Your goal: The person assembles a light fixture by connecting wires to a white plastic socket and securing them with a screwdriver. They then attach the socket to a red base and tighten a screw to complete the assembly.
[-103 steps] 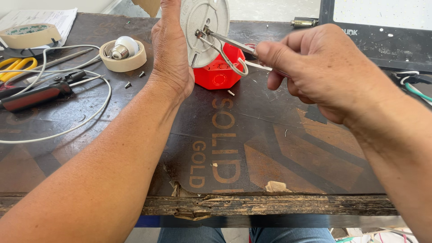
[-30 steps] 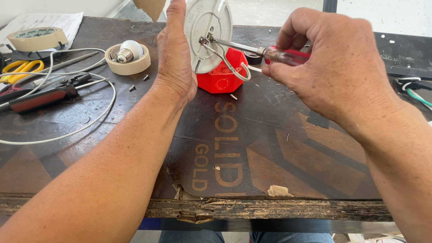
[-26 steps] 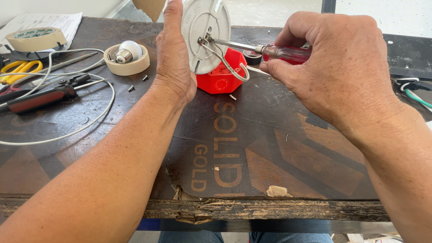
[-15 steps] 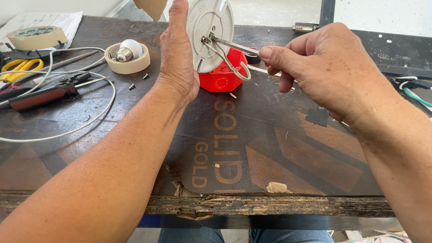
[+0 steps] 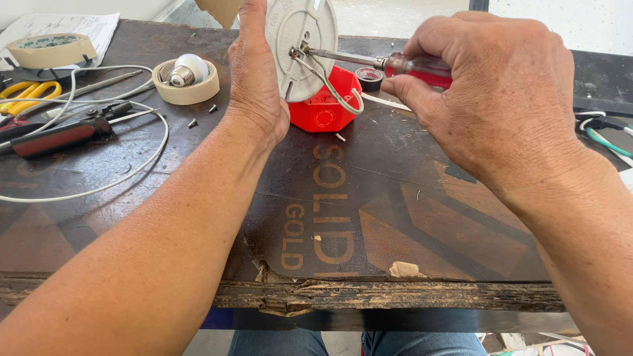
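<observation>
Head view: left hand [image 5: 254, 79] steadies white disc [image 5: 300, 46] (upright); right hand [image 5: 488, 92] grips screwdriver [image 5: 382, 64].

Just one view here, a head-worn cam looking down and forward over the worn dark tabletop [image 5: 409, 224], pretty close in. Both forearms come in from the bottom corners, the table's chipped near edge runs across the lower frame, and its far edge sits up top.

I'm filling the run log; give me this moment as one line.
left hand: holds round white fixture upright | right hand: drives red-handled screwdriver into it | red box: behind, on table
</observation>
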